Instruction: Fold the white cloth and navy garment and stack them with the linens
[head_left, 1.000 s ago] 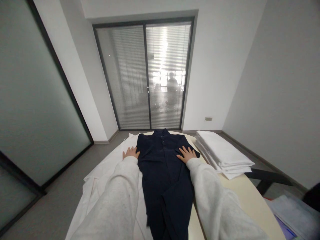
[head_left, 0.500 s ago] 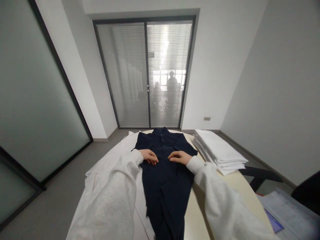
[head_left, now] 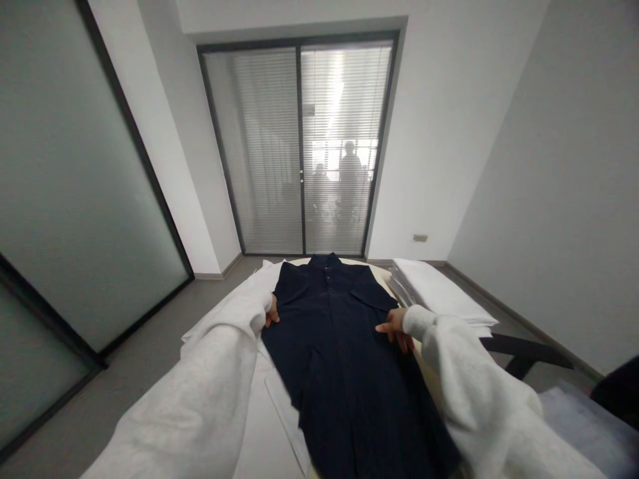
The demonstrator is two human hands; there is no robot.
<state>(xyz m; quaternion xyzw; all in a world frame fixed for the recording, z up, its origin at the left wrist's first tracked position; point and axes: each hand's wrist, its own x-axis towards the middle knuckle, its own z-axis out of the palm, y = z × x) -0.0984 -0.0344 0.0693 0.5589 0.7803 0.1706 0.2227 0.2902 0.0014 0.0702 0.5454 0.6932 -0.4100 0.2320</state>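
Observation:
A dark navy short-sleeved shirt (head_left: 334, 359) with a collar and a buttoned front lies face up, its collar at the far end. At its left side, below the sleeve, my left hand (head_left: 272, 311) is closed on the fabric edge, the fingertips partly hidden. My right hand (head_left: 398, 328) rests on the shirt's right side below the other sleeve, fingers spread over the cloth. Toward me the lower part of the shirt is spread wide, with a few creases.
White cloth (head_left: 269, 412) lies under and left of the shirt. A stack of folded white cloth (head_left: 439, 289) sits at the right on the cream table. Beyond are a dark chair part (head_left: 524, 352), a blurred pale sheet (head_left: 574, 419) and a glass door with blinds (head_left: 299, 153).
My hands have moved apart from the shirt's middle to its two sides. The shirt's body is now wider and flatter, its lower right part shifted right. The view has turned slightly left.

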